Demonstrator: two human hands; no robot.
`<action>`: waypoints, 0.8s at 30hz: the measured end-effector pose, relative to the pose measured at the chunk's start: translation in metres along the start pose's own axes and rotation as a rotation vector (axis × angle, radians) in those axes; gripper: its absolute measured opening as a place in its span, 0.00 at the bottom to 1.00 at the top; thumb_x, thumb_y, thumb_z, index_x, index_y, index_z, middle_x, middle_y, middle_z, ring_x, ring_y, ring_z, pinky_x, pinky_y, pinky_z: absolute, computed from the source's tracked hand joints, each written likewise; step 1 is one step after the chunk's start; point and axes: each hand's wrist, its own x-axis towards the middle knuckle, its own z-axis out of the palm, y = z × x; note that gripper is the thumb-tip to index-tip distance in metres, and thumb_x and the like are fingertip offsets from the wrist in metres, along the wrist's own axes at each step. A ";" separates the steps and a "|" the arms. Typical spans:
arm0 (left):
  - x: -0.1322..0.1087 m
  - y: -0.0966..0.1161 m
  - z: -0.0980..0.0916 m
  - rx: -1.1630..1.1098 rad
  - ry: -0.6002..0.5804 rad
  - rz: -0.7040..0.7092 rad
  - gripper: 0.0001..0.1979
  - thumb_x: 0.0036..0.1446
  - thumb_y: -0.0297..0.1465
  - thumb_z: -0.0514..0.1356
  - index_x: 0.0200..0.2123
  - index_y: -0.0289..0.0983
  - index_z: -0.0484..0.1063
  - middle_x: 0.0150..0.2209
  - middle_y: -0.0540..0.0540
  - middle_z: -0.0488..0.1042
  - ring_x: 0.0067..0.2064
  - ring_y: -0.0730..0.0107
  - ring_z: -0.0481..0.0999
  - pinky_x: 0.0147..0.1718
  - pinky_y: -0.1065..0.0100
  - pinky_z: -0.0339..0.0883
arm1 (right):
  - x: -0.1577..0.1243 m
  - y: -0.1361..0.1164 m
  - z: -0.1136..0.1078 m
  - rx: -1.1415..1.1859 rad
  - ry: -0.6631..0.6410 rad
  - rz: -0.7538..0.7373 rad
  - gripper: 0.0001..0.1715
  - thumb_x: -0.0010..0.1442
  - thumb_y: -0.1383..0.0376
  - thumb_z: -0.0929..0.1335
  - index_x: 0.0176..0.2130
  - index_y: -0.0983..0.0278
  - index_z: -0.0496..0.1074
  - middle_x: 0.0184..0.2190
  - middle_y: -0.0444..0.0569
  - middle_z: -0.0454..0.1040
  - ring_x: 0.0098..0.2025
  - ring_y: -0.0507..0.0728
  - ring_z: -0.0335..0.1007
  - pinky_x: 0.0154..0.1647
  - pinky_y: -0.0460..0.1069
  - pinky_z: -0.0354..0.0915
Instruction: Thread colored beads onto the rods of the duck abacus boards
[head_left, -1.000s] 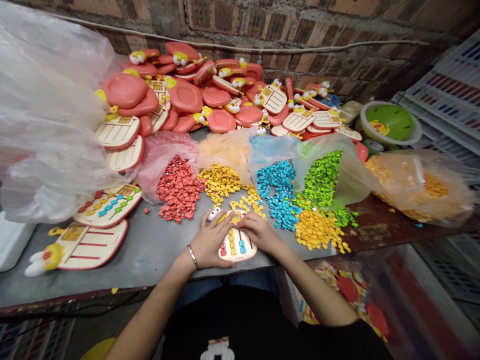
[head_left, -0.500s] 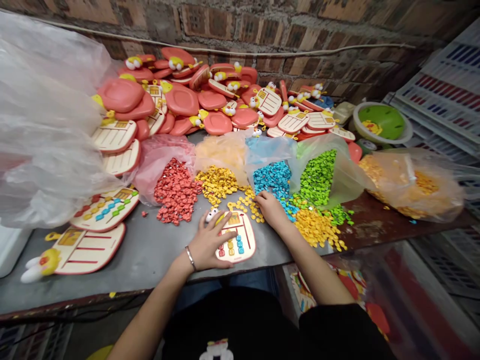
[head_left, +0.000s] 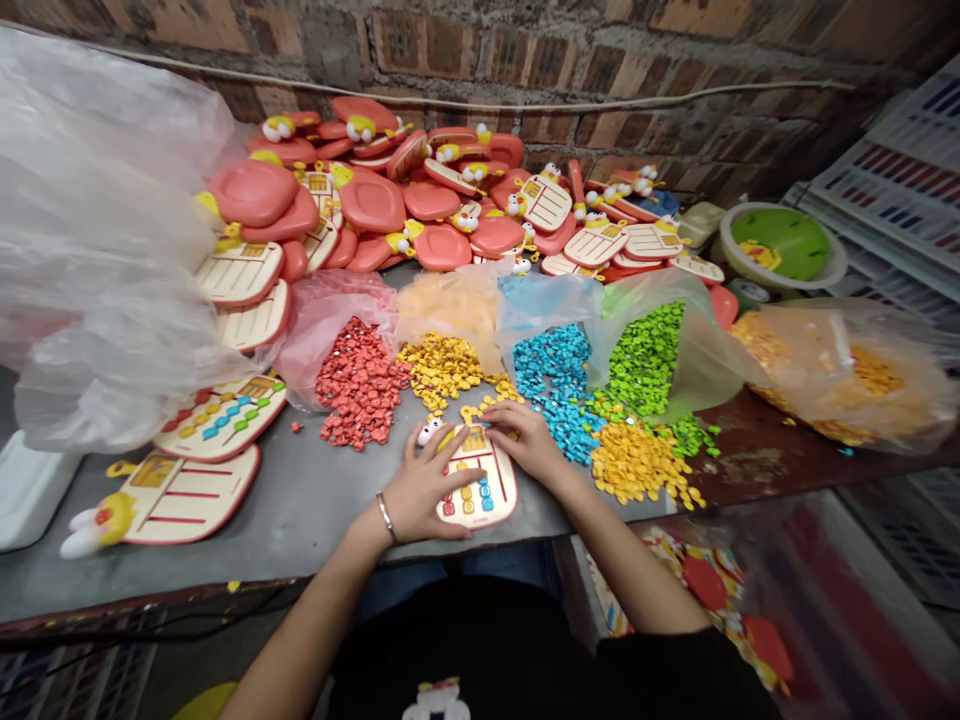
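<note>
A cream board with a red rim (head_left: 499,490) lies flat at the table's front edge, with red, yellow and blue pieces in its lower slots. My left hand (head_left: 424,485) rests over its left side, fingers spread across it, a metal bracelet on the wrist. My right hand (head_left: 525,438) is at the board's upper right, fingertips bent together over the slots; anything between them is too small to make out. Loose yellow pieces (head_left: 504,388) lie just behind that hand. Blue pieces (head_left: 559,385) are spread to its right.
Red pieces (head_left: 360,385), green pieces (head_left: 646,360) and a yellow pile (head_left: 641,462) surround the work area. Unfilled boards (head_left: 199,495) lie left. Red-backed boards (head_left: 367,200) are heaped behind. A plastic bag (head_left: 112,250) stands left; a green bowl (head_left: 780,240) is at back right.
My right hand has moved left from the loose yellow pieces to the board's upper right. My left hand stays on the board. The view has shifted slightly.
</note>
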 end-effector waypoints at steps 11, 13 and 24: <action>0.002 0.001 0.003 0.025 0.006 -0.040 0.48 0.38 0.55 0.68 0.61 0.42 0.62 0.69 0.36 0.47 0.69 0.40 0.44 0.62 0.37 0.26 | -0.013 0.003 -0.002 -0.288 -0.101 -0.141 0.10 0.65 0.67 0.65 0.33 0.61 0.74 0.36 0.51 0.75 0.42 0.59 0.67 0.45 0.56 0.66; 0.002 0.001 0.004 0.014 0.021 -0.056 0.49 0.36 0.56 0.68 0.60 0.39 0.62 0.69 0.35 0.49 0.69 0.40 0.45 0.63 0.38 0.26 | -0.017 -0.001 -0.005 -0.296 -0.136 -0.132 0.10 0.65 0.67 0.65 0.33 0.61 0.74 0.33 0.51 0.74 0.40 0.59 0.66 0.42 0.55 0.65; 0.003 0.000 0.007 0.021 0.047 -0.053 0.56 0.33 0.55 0.68 0.64 0.38 0.56 0.68 0.35 0.50 0.68 0.40 0.47 0.63 0.41 0.26 | -0.024 -0.022 0.012 0.042 -0.186 0.083 0.08 0.61 0.67 0.68 0.43 0.61 0.73 0.38 0.49 0.77 0.40 0.57 0.73 0.43 0.52 0.68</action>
